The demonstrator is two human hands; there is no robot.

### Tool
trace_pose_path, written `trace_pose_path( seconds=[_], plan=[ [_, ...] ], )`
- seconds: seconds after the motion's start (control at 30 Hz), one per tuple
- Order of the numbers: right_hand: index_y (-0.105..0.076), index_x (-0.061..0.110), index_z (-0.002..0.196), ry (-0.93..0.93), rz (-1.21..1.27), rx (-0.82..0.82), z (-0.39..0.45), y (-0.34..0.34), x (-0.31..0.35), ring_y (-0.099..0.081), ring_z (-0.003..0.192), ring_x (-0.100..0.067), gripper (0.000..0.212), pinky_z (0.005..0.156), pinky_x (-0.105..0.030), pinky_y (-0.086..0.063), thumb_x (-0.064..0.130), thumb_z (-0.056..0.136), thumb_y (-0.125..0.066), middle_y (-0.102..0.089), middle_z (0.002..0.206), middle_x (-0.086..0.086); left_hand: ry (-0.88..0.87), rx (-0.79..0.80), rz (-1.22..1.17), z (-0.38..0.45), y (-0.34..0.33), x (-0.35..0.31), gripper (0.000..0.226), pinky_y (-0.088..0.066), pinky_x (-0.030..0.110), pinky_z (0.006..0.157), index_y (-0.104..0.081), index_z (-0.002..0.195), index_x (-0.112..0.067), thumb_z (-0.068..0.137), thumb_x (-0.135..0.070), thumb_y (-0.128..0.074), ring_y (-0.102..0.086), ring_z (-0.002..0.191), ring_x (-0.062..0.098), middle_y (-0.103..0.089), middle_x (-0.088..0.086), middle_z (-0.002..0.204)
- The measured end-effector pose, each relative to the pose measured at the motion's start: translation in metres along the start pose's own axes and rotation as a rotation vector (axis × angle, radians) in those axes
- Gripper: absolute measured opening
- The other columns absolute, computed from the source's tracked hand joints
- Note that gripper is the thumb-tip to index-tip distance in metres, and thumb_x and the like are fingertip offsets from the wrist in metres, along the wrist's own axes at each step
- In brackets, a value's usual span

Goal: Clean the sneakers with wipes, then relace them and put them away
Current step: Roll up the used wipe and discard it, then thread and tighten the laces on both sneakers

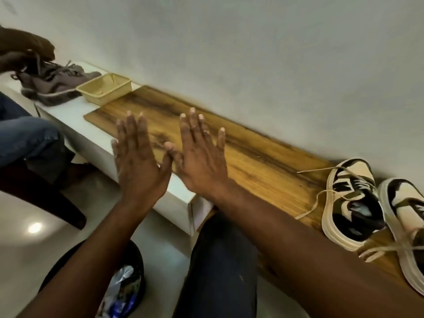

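My left hand (pixel 137 157) and my right hand (pixel 199 154) are held side by side over the wooden bench top (pixel 252 157), backs up, fingers straight and spread, holding nothing. Two black, cream and olive sneakers stand at the right end of the bench: the left sneaker (pixel 351 203) and the right sneaker (pixel 406 228), partly cut off by the frame. Their cream laces (pixel 321 193) trail loose over the wood. No wipes are visible on the bench.
A yellow plastic basket (pixel 104 90) sits at the bench's far left end. Beside it another person's hand holds grey-purple sneakers (pixel 55 81). That person's jeans-clad leg (pixel 29 138) is at left. A black bin with wrappers (pixel 124 288) stands on the floor by my knee (pixel 220 260).
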State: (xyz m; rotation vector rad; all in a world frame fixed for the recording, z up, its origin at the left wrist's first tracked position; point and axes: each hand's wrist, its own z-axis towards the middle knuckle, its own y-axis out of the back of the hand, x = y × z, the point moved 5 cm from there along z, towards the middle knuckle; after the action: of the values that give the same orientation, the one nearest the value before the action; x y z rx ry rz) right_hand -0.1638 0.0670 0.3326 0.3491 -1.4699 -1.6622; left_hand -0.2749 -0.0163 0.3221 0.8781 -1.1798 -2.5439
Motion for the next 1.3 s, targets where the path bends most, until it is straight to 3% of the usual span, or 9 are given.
trace_pose_path(
  seconds=[0.13,0.3,0.63,0.87,1.07,1.2,1.3],
  plan=[
    [0.007,0.022,0.168,-0.077,-0.045,-0.095,-0.003,0.045,-0.044,0.016,0.161,-0.019,0.076,0.125,-0.065,0.008,0.064,0.108,-0.014,0.02,0.174,0.001,-0.214,-0.025,0.058,0.019,0.004,-0.059,0.083,-0.005,0.057,0.129,-0.002,0.167,-0.018,0.104,-0.057,-0.041,0.007,0.162,0.028,0.003,0.007,0.176],
    [0.014,0.021,0.166,-0.138,-0.154,-0.168,-0.023,0.092,-0.084,0.02,0.16,-0.021,0.078,0.125,-0.065,0.009,0.065,0.106,-0.01,0.024,0.173,-0.001,-0.333,-0.017,0.052,0.026,-0.004,-0.116,0.084,-0.005,0.059,0.128,-0.002,0.167,-0.017,0.104,-0.059,-0.039,0.01,0.161,0.028,0.005,0.007,0.176],
    [0.013,0.015,0.166,-0.294,-0.361,-0.317,-0.082,0.16,-0.177,0.02,0.16,-0.022,0.081,0.125,-0.063,0.01,0.066,0.106,-0.008,0.022,0.173,-0.006,-0.514,0.037,-0.052,0.008,-0.04,-0.234,0.086,-0.005,0.06,0.128,0.002,0.167,-0.017,0.104,-0.064,-0.034,0.012,0.161,0.027,0.009,0.006,0.175],
    [0.015,0.016,0.166,-0.476,-0.354,-0.33,-0.137,0.183,-0.249,0.023,0.16,-0.02,0.082,0.125,-0.062,0.014,0.066,0.104,-0.005,0.025,0.173,-0.004,-0.628,0.136,-0.153,-0.03,-0.081,-0.311,0.089,-0.003,0.061,0.127,0.004,0.167,-0.02,0.102,-0.071,-0.03,0.014,0.161,0.024,0.011,0.003,0.175],
    [0.008,0.019,0.167,-0.64,-0.305,-0.332,-0.18,0.189,-0.306,0.018,0.161,-0.022,0.077,0.125,-0.064,0.011,0.063,0.108,-0.013,0.02,0.174,-0.003,-0.699,0.231,-0.207,-0.063,-0.117,-0.351,0.091,0.0,0.062,0.127,0.003,0.167,-0.019,0.101,-0.07,-0.034,0.014,0.161,0.024,0.01,0.004,0.175],
    [-0.003,0.02,0.168,-0.714,-0.243,-0.321,-0.202,0.185,-0.332,0.011,0.162,-0.023,0.073,0.127,-0.064,0.006,0.06,0.11,-0.02,0.01,0.176,-0.004,-0.69,0.298,-0.215,-0.081,-0.145,-0.363,0.088,0.002,0.059,0.128,-0.006,0.167,-0.019,0.102,-0.068,-0.037,0.007,0.162,0.023,0.001,0.004,0.176],
    [-0.016,0.019,0.167,-0.735,-0.188,-0.327,-0.211,0.176,-0.346,-0.002,0.163,-0.026,0.066,0.127,-0.064,-0.005,0.051,0.111,-0.033,-0.005,0.176,-0.007,-0.631,0.362,-0.26,-0.093,-0.165,-0.364,0.075,-0.006,0.055,0.129,-0.033,0.16,-0.02,0.099,-0.058,-0.054,-0.022,0.158,0.024,-0.031,0.004,0.168]
  ],
)
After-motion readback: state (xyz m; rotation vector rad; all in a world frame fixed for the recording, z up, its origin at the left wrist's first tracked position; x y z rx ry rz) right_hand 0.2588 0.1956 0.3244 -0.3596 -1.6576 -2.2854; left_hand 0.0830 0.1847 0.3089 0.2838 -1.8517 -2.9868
